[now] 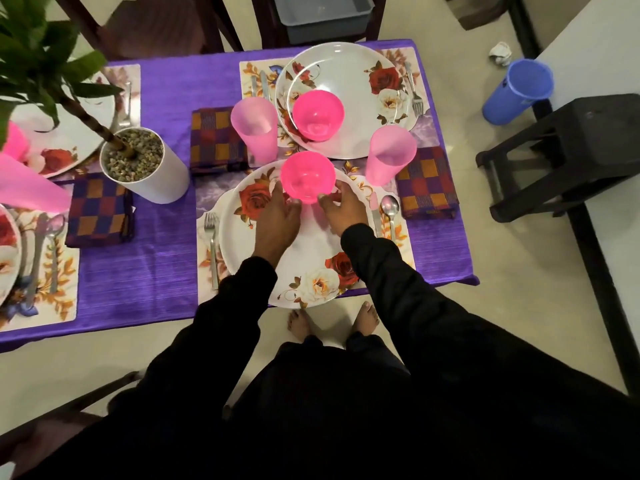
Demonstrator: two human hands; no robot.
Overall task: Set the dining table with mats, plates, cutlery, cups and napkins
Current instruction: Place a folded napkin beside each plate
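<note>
We've got the pink bowl (pixel 307 177) on the near rose plate (pixel 298 271) by the tabletop's near edge, left hand (pixel 275 220) and right hand (pixel 341 207) fingers spread loosely around it. Mats, cutlery, cups, napkins look placed, so nearly done.

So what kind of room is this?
Probably a dining room at home. A table under a purple tablecloth holds flowered white plates on floral mats, steel forks and checked cloth napkins, with dark wooden chairs drawn up.
</note>
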